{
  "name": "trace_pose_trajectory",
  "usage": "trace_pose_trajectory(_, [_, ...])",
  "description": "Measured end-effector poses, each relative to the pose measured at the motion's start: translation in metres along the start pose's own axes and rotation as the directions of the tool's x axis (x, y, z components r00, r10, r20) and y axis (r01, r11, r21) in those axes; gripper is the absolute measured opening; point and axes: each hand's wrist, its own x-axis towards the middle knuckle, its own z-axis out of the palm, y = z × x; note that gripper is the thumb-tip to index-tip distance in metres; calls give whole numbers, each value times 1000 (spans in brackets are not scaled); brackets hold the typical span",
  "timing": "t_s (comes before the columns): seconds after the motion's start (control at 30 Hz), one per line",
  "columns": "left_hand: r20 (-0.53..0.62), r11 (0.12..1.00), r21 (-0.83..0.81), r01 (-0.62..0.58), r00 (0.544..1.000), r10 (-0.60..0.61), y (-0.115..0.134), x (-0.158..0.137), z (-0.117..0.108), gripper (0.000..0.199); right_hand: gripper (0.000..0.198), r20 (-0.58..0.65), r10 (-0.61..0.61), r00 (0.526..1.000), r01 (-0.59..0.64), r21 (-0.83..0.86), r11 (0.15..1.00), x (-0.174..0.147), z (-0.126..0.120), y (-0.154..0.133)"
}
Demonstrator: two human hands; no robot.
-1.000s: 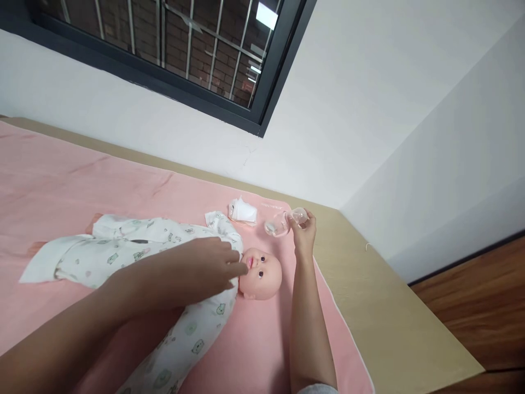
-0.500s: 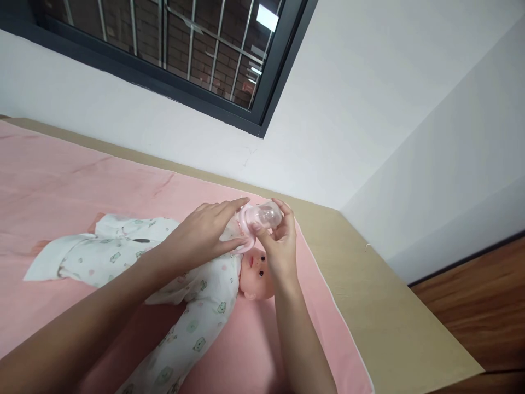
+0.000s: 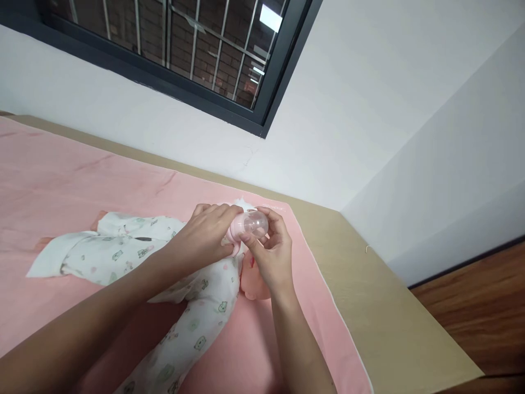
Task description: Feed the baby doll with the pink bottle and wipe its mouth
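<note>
Left hand partly hides the bottle; right hand half-covers doll's head.

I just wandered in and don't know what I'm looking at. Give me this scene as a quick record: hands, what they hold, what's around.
Left hand: on the pink part of a bottle
Right hand: holds the bottle's clear, rounded end
Doll: in white patterned clothes, face partly hidden by the right hand
Under the doll: pink mat on a tan surface
Beyond the hands: white item, mostly hidden
Wall: dark-framed window
</note>
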Motion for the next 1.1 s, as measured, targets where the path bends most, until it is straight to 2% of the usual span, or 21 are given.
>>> trace_pose_trajectory(0.23, [46,1000,1,-20,999,20,2,-2,-3,35,50,33,14,999,-14,9,1000,1,-5,-3])
trace_pose_trajectory(0.63, [42,996,69,-60,997,57,0,-4,-3,33,52,93,68,993,-74,59,996,4,-10,-1])
trace_pose_trajectory(0.83, [47,998,55,-23,999,20,-6,-1,1,32,52,84,55,995,-58,34,998,4,-8,1])
trace_pose_trajectory(0.97, [65,999,15,35,997,-36,-10,3,-1,36,49,42,-7,999,8,-6,1000,6,-10,0])
trace_pose_trajectory(1.1, [79,987,21,162,983,-163,-16,9,-14,40,52,-115,-117,986,110,-61,992,21,-34,6])
